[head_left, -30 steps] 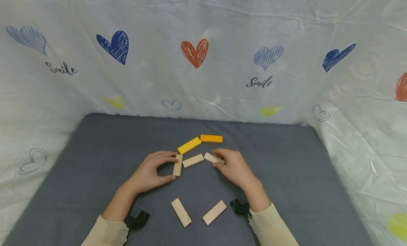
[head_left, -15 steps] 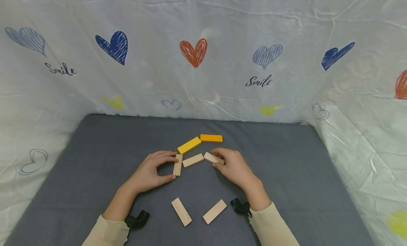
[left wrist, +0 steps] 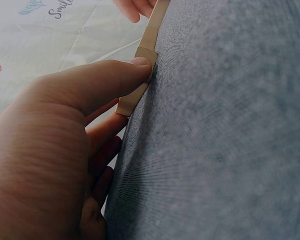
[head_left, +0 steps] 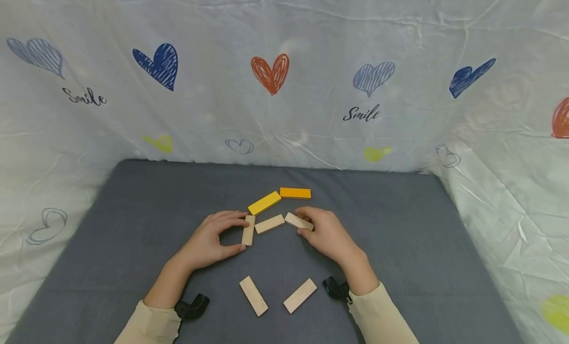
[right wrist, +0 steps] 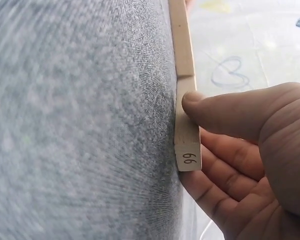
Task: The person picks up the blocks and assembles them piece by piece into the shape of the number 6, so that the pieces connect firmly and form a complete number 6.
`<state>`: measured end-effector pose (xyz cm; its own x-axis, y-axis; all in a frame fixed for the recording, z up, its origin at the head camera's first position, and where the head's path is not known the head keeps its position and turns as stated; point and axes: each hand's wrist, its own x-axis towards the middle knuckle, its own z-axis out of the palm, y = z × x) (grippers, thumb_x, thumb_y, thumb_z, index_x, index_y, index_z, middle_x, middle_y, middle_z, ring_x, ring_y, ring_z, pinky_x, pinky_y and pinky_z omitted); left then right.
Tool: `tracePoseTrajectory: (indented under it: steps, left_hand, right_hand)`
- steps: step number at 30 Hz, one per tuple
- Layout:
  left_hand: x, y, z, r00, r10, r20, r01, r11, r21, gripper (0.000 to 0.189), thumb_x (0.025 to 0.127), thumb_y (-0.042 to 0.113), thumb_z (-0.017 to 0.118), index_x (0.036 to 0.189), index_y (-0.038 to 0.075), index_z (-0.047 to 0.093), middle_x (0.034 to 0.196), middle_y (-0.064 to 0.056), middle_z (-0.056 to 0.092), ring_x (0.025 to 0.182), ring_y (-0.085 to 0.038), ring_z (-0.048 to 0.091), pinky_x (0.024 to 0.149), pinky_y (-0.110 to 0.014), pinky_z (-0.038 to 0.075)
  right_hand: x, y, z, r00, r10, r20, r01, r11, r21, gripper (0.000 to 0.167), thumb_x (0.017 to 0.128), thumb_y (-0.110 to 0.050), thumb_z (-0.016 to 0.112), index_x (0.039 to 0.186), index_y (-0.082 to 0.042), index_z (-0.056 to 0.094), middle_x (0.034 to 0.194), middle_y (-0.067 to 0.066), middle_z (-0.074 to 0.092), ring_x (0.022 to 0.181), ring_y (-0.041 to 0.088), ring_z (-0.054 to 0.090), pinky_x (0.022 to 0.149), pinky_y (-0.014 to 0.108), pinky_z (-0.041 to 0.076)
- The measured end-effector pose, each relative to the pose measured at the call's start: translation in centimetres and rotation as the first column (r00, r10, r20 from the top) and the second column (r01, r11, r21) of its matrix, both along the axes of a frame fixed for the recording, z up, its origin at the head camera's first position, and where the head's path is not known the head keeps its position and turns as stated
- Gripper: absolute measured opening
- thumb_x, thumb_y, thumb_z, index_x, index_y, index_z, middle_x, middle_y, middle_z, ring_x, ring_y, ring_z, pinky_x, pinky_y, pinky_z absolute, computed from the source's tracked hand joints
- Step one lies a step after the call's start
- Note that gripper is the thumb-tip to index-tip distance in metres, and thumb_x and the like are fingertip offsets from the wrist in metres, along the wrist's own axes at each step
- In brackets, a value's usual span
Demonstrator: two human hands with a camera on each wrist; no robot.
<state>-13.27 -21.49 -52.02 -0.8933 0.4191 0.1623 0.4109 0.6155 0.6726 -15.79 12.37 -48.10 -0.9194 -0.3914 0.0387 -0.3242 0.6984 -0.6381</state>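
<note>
Where the white printed sheet (head_left: 320,18) hangs behind and beside the table, the script word "Smile" reads twice among red, blue and yellow hearts; one red heart is cut off at the right edge. Dark gray cloth (head_left: 133,225) covers the tabletop. Beige sleeves (head_left: 151,324) leave the frame at its lower edge. Left hand (head_left: 211,240): thumb and fingers pinch the left wooden block (head_left: 248,230) across its ends. Right hand (head_left: 329,233): thumb and fingers pinch the right wooden block (head_left: 295,220), partly covering it. Between these lies the middle wooden block (head_left: 269,224), one end abutting the right block. Black wrist devices (head_left: 192,307) project beside both cuffs. Beyond the left block, a yellow block (head_left: 264,203) meets an orange block (head_left: 295,193). Nearer the person, two loose wooden blocks (head_left: 254,296) lie apart, angled. Smallest marking, on the right block's end face: "66" or "99", depending on reading direction.
</note>
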Motion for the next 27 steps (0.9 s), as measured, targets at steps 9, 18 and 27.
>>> tracePoseTrajectory:
  steps: [9,18,27]
  left_hand:
    - [0.1,0.0,0.0,1.0,0.004,0.004,-0.004,1.0,-0.003,0.056,0.087,0.031,0.096,0.139,0.028,0.075,0.159,0.003,0.059,0.153,-0.031,0.046,0.124,-0.067,0.029]
    - [0.0,-0.1,0.1,1.0,0.005,0.001,-0.005,1.0,-0.007,0.056,0.087,0.032,0.095,0.139,0.027,0.075,0.159,0.002,0.059,0.153,-0.032,0.046,0.124,-0.067,0.028]
    - [0.0,-0.1,-0.2,1.0,0.004,0.001,-0.004,1.0,-0.005,0.056,0.087,0.032,0.096,0.14,0.029,0.074,0.159,0.003,0.059,0.152,-0.031,0.047,0.124,-0.067,0.028]
  right_hand:
    - [0.3,0.4,0.1,1.0,0.001,0.012,-0.001,1.0,-0.011,0.048,0.098,-0.014,0.086,0.144,-0.01,0.071,0.134,0.004,0.074,0.117,0.024,0.073,0.097,0.048,0.061]
    - [0.7,1.9,0.5,1.0,0.0,-0.005,-0.001,0.999,-0.034,0.049,0.103,-0.025,0.08,0.148,-0.01,0.068,0.14,0.003,0.072,0.122,0.023,0.071,0.101,0.048,0.06]
    - [2.5,3.8,1.6,0.999,0.0,-0.038,0.0,1.0,-0.002,0.048,0.105,-0.026,0.078,0.148,-0.007,0.068,0.143,0.005,0.071,0.131,0.028,0.067,0.107,0.053,0.057]
